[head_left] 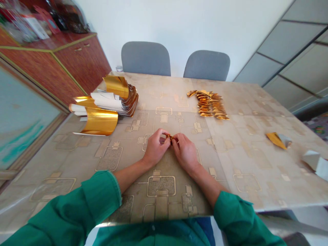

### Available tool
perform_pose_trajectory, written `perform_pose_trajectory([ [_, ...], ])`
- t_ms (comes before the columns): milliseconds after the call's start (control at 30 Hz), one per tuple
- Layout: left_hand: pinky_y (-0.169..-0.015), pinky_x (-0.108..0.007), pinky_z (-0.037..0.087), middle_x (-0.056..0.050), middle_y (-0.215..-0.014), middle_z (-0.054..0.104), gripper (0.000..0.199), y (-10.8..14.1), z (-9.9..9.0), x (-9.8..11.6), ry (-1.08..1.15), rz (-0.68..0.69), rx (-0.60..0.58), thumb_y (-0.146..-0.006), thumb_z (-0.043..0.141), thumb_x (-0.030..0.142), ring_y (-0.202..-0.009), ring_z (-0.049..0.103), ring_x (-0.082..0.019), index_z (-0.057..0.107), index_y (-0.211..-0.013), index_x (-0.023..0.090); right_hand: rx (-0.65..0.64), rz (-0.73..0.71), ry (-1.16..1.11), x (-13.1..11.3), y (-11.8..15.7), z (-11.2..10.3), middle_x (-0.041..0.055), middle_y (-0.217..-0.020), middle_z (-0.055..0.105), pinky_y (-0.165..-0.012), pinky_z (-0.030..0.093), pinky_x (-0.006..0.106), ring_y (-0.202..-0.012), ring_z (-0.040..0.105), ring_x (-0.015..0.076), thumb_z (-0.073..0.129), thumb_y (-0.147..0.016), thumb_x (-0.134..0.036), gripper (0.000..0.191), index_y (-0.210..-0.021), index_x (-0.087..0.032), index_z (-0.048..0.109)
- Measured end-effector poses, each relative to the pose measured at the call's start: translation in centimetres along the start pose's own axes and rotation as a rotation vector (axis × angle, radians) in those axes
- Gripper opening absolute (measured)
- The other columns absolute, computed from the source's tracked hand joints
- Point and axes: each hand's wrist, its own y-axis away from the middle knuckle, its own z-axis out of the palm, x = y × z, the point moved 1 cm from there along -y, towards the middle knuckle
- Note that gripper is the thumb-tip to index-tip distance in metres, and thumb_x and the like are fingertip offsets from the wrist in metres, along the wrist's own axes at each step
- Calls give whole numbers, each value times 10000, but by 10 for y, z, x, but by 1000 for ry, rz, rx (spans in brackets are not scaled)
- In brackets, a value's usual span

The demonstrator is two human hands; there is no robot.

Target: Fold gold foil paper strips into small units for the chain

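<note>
Both hands meet over the near middle of the patterned table (164, 160), sleeves green, cuffs pushed up the forearms. Between them, a small folded piece of gold foil paper (169, 137). Left hand (157, 145): thumb and fingertips pinch its left side. Right hand (185, 150): thumb and fingers pressed together on its right side; exact fold hidden by the fingers. Far left of table: loose stack of gold foil sheets (116, 99), curled, some white undersides up. Beyond the hands, to the right: two adjoining rows of folded gold pieces (212, 106), packed close, one piece angled off at the left end. Right side of table: a creased gold scrap (278, 140), part silvery; nearer the right edge, a folded white paper (316, 164). Two grey chairs (146, 58) along the far edge, white wall (179, 20) behind.
</note>
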Motion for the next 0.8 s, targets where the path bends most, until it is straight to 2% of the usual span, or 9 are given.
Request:
perform_pose_trajectory([
  [133,-588,-222,472,9,-782,647,39,-1,-5,4,-190,104,34,-809,601,203,-622,596,-115,613,-846,198,-39,49,114,-1,0,0,46,-829,698,-554,338,238,-655,619,162,421,-999,-257,167,-948,-211,574],
  [233,-576,-224,427,35,-670,617,35,-1,-6,3,-270,113,17,-787,582,167,-565,556,-111,595,-778,198,-67,85,167,0,0,-1,23,-741,694,-506,268,241,-561,596,159,439,-997,-278,140,-976,-222,565],
  [333,-577,-228,410,36,-641,610,60,-2,-5,-1,-325,117,11,-764,580,146,-569,554,-119,596,-737,197,-70,63,145,2,0,-3,28,-748,693,-515,277,240,-585,608,164,459,-980,-275,115,-966,-219,559],
  [500,-558,-221,451,19,-692,674,79,-4,-6,-5,-205,52,-41,-790,558,149,-558,611,-119,618,-817,194,-51,53,29,5,-1,-1,25,-778,676,-550,331,231,-620,598,152,476,-895,-192,85,-947,-208,542],
  [667,-472,-217,479,29,-626,665,35,-2,-5,-7,-47,-57,-28,-801,574,200,-473,631,-130,541,-789,197,-20,116,-84,8,0,3,-36,-620,585,-522,324,225,-520,541,139,488,-821,-165,198,-1016,-186,520],
  [800,-465,-212,485,34,-600,654,89,4,0,-6,-43,-42,-48,-786,588,199,-488,651,-139,499,-783,207,22,156,-51,9,-1,2,12,-676,631,-543,337,243,-576,583,162,450,-844,-167,166,-982,-183,542],
])
